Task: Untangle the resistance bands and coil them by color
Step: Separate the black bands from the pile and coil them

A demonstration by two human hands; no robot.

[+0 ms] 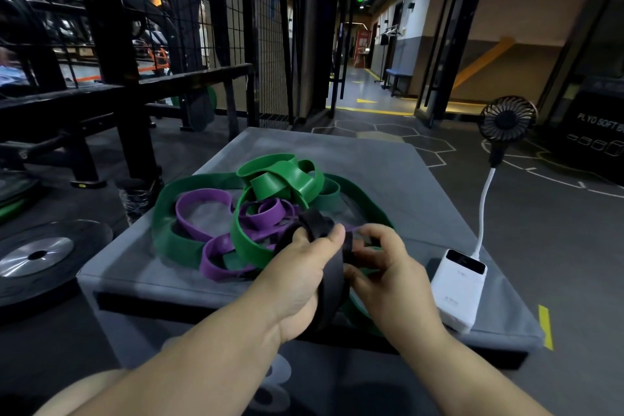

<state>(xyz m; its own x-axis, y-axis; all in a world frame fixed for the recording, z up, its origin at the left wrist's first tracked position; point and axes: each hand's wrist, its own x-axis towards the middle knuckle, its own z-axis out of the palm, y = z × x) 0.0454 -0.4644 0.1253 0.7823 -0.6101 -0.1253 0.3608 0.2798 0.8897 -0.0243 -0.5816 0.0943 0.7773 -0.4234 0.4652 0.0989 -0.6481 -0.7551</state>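
Observation:
A tangle of resistance bands lies on a grey padded box (422,186). Wide green bands (280,179) loop over and around purple bands (202,199). A black band (332,284) is partly coiled at the near side of the pile. My left hand (300,277) grips that black coil, thumb over its top. My right hand (388,267) pinches the black band's loose part just to the right of the coil. A green strip passes under both hands.
A white power bank (457,290) sits on the box's right side, with a small black fan (506,121) on a white gooseneck rising from it. Weight plates (40,253) lie on the floor at left. A black rack and wire cage stand behind.

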